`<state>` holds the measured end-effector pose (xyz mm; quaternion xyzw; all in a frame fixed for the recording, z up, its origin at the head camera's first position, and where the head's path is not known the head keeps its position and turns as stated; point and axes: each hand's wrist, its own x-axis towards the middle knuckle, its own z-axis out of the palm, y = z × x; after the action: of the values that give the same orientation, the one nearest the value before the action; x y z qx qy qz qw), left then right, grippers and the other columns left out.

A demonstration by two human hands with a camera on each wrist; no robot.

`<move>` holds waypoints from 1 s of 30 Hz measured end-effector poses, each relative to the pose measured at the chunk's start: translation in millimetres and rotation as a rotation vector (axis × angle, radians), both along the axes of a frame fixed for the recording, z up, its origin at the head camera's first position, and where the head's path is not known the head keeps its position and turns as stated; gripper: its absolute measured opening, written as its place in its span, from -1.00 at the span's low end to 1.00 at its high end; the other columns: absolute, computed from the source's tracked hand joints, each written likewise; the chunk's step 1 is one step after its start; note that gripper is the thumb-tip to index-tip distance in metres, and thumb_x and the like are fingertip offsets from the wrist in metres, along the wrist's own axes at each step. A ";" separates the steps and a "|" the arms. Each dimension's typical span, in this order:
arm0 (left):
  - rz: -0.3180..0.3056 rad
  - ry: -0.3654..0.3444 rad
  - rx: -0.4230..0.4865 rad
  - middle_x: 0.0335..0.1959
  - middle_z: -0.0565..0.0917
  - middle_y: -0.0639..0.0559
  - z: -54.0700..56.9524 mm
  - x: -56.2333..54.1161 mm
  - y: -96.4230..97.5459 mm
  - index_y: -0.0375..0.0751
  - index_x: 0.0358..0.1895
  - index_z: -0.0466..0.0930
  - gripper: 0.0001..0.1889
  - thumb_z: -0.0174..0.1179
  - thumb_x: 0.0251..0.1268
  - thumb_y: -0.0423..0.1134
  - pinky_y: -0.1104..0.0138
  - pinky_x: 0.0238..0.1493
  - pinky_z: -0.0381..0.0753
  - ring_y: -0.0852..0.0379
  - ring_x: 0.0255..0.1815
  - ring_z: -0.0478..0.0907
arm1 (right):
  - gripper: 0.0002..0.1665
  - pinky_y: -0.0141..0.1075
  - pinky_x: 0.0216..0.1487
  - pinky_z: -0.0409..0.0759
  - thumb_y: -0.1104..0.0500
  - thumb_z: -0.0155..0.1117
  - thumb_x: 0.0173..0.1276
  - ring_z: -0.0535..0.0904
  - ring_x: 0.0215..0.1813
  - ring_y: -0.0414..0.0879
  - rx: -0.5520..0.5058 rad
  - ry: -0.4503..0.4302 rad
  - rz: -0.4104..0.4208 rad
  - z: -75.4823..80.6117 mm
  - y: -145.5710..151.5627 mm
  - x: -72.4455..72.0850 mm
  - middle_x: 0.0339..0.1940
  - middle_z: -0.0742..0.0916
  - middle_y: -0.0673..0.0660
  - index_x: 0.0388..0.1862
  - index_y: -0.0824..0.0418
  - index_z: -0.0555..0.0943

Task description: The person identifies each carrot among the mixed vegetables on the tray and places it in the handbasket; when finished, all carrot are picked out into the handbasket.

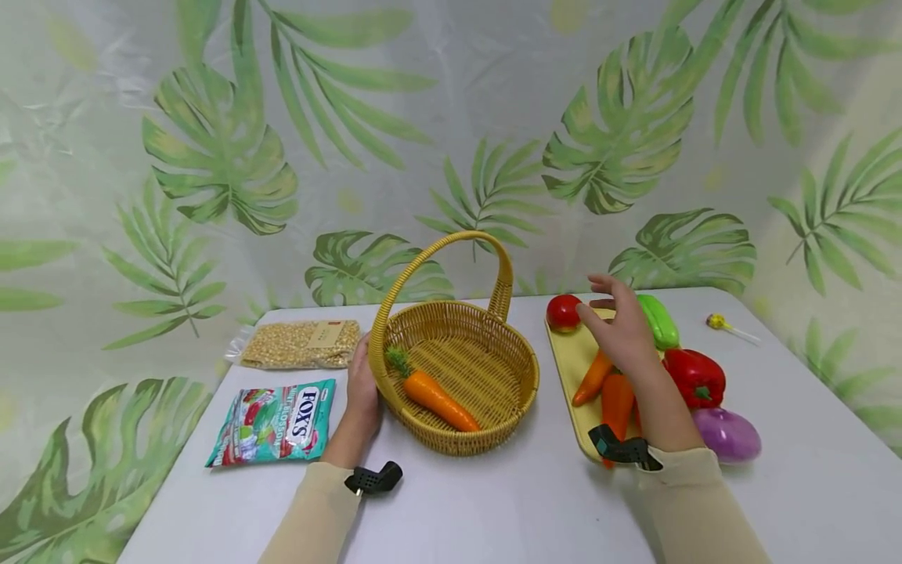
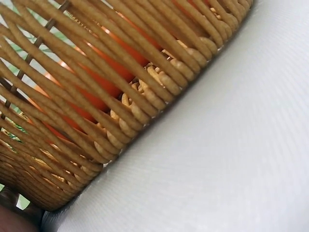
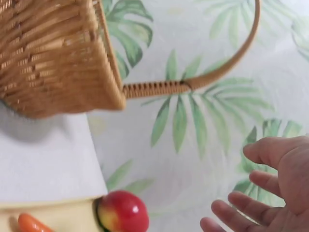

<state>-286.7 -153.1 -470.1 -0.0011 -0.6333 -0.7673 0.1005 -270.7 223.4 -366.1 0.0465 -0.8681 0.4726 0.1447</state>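
Observation:
A yellow-brown wicker basket (image 1: 479,442) with a tall hoop handle stands mid-table, and one orange carrot (image 1: 440,401) with a green top lies in it. My left hand (image 1: 362,384) rests against the basket's outer left side, its fingertips hidden. Through the weave in the left wrist view, the carrot shows as orange. Over the yellow tray (image 1: 564,345) hovers my right hand (image 1: 623,329), fingers spread and holding nothing. Just left of it, a red fruit (image 1: 563,313) with a yellow patch sits at the tray's far left corner. Several carrots (image 1: 617,403) lie on the tray below the hand.
Right of my hand are a green pepper (image 1: 658,321), a red bell pepper (image 1: 695,378), a purple eggplant (image 1: 729,435) and a lollipop (image 1: 717,321). At left lie a bag of grains (image 1: 289,346) and a teal Fox's candy bag (image 1: 275,423). A leaf-patterned curtain (image 1: 493,117) hangs behind.

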 end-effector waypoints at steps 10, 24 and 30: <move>-0.004 -0.007 -0.002 0.39 0.45 0.10 -0.2 0.8 0.6 0.07 0.36 0.42 -0.58 -0.14 0.60 0.06 0.19 0.56 0.17 0.19 0.49 0.25 | -0.22 0.22 0.24 0.51 0.02 0.19 0.47 0.41 0.32 0.40 0.185 -0.123 -0.080 -19.8 32.7 -9.1 0.41 0.35 0.49 0.52 0.30 0.17; -0.020 0.003 0.017 0.36 0.47 0.06 -1.7 -0.2 -0.6 0.02 0.36 0.42 -0.58 -0.16 0.61 0.02 0.25 0.50 0.24 0.19 0.45 0.28 | -0.20 0.17 0.18 0.56 -0.08 0.17 0.46 0.46 0.20 0.38 0.328 -0.302 -0.071 -42.2 56.0 -13.7 0.29 0.48 0.54 0.43 0.43 0.25; -0.013 -0.005 0.011 0.38 0.45 0.11 -1.5 -0.3 0.3 0.05 0.37 0.42 -0.59 -0.14 0.61 0.02 0.22 0.54 0.19 0.20 0.48 0.25 | -0.19 0.15 0.21 0.54 -0.08 0.16 0.43 0.46 0.15 0.33 0.314 -0.349 -0.040 -46.8 55.1 -15.4 0.28 0.49 0.52 0.43 0.44 0.26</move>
<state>-287.0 -152.9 -471.6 -0.0027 -0.6294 -0.7713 0.0942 -286.1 278.5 -412.9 -0.0311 -0.9436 0.3296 -0.0071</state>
